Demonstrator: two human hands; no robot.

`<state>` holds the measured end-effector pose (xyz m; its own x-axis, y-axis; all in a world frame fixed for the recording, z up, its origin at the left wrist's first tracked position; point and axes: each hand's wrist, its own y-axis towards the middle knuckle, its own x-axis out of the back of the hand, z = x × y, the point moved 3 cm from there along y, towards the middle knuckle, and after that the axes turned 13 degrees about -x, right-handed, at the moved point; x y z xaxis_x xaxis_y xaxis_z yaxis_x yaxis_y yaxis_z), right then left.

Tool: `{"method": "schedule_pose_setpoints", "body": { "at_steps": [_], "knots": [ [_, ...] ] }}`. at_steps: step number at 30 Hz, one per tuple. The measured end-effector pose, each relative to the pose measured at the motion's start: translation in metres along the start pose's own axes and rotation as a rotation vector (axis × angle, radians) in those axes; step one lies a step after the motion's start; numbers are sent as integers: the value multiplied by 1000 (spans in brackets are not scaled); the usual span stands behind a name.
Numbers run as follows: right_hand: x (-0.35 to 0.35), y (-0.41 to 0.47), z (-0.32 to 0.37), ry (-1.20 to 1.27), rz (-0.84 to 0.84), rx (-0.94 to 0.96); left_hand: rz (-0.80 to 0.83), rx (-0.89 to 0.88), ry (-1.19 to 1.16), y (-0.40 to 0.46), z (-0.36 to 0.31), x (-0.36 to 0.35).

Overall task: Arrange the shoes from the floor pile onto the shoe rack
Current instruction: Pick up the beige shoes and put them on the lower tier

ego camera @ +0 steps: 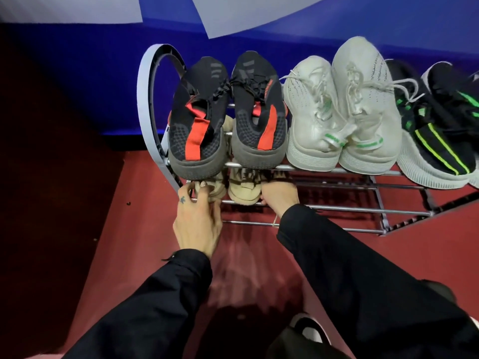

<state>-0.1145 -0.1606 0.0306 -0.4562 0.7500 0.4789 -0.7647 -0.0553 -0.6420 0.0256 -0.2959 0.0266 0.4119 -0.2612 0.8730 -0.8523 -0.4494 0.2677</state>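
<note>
While held at both sides: the beige shoes [239, 189] are kept on the rack's [337, 207] middle tier, under the black-red pair [225, 115].
Left hand [197, 221]: fingers are curled round the left beige shoe.
Right hand [280, 198]: the right shoe is gripped; fingers are hidden.
Top tier: white [339, 110] and black-green [440, 125] pairs are lined up rightward.

Red floor [160, 255], blue wall [77, 73]
</note>
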Motion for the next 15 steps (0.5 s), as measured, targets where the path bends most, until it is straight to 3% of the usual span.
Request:
{"method": "schedule_pose_setpoints", "body": {
  "at_steps": [15],
  "knots": [
    [-10, -8, -3, 62, -284, 82, 85, 41, -93, -19, -21, -5]
  ]
}}
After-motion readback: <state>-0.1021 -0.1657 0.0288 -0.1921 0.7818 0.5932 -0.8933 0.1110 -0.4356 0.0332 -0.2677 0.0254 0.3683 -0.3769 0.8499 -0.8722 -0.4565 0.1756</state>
